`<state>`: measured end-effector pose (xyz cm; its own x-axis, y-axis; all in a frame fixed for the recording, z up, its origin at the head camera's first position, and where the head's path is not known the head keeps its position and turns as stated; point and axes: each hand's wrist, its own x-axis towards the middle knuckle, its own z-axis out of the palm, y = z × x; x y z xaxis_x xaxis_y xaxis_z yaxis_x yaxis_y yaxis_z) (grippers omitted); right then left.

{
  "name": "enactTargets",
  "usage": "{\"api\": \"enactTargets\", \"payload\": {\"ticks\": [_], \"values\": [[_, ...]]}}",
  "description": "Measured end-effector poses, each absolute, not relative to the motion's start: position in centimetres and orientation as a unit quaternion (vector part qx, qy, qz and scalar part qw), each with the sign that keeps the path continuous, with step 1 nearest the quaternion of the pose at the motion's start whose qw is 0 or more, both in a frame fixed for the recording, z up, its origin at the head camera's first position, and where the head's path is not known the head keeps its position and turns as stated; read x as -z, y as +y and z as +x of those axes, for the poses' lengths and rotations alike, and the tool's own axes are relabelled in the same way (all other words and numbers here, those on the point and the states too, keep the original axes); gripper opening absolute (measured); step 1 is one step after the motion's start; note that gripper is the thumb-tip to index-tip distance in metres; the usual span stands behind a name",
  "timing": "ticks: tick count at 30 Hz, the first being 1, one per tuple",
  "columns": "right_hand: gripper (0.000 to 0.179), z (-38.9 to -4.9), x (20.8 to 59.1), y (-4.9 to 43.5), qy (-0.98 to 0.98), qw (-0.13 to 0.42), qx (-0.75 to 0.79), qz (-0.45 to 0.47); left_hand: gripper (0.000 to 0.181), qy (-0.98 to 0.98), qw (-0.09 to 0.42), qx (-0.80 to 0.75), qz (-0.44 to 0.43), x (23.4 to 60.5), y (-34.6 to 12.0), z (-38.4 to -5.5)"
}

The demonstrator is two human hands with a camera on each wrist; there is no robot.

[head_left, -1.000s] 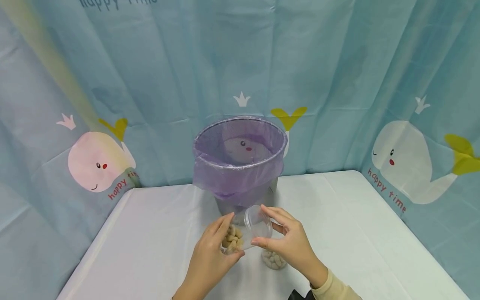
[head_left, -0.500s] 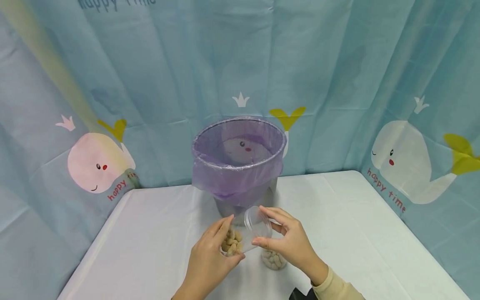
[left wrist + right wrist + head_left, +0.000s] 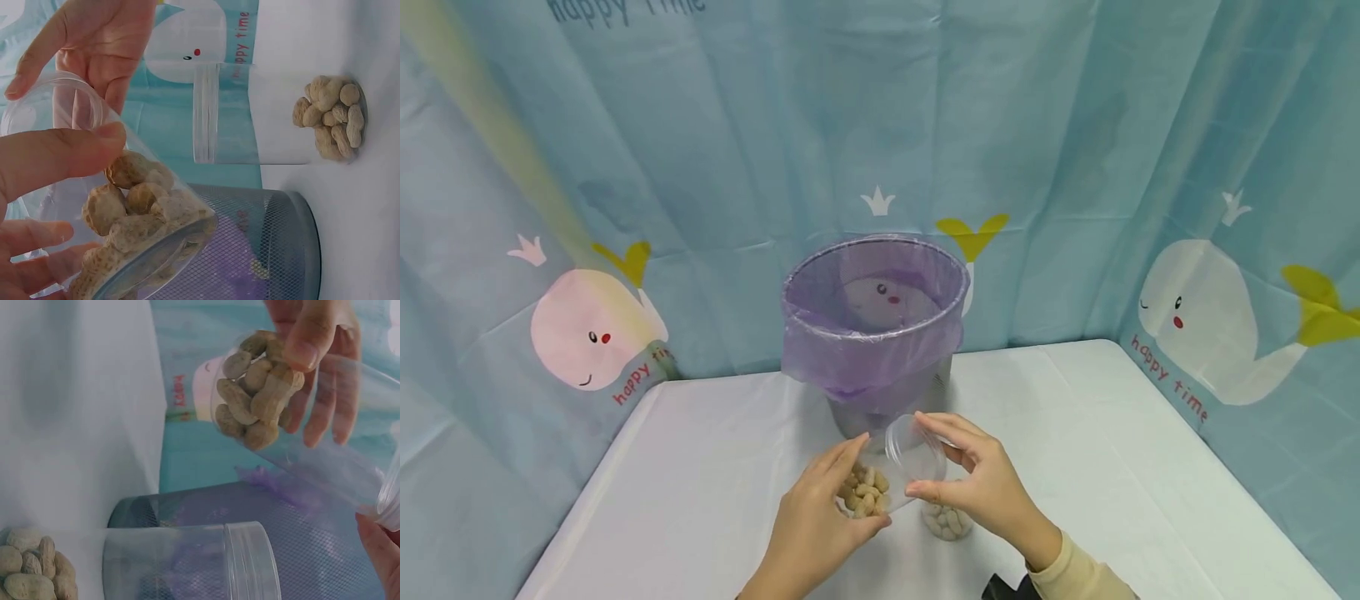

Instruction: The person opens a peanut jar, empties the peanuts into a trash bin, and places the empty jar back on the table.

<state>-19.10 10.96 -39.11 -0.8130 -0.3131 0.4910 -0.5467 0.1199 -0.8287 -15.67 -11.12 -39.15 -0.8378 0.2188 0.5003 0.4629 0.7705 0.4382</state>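
Gripping the clear jar (image 3: 331, 465) now, tilted and up off the counter (image 3: 700, 467): left hand (image 3: 812, 517) round the base end, thumb on one side, fingers curved round the other, peanuts (image 3: 867, 492) bunched right between them! And the right hand (image 3: 977, 483), thumb and fingers pinching the rim end. Below, a second jar (image 3: 228, 119) stands near the purple-lined bin (image 3: 872, 358).
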Motion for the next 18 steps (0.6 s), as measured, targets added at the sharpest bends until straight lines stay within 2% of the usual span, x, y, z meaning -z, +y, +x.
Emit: {"api": "enactTargets", "payload": {"ticks": [6,11,18], "values": [[0.070,-19.19,38.91,11.00,-0.741,0.077,-0.604,0.284,0.094,-0.919,0.233,0.260,-0.182,38.86,-11.07,-15.66],[0.073,-19.28,38.76,10.96,-0.744,0.063,-0.605,0.275,0.096,-0.913,0.277,0.238,-0.183,38.58,-11.02,-15.86],[0.062,-19.23,38.17,10.85,-0.744,0.047,-0.627,0.227,0.097,-0.909,0.301,0.223,-0.183,38.59,-11.31,-15.95]]}}
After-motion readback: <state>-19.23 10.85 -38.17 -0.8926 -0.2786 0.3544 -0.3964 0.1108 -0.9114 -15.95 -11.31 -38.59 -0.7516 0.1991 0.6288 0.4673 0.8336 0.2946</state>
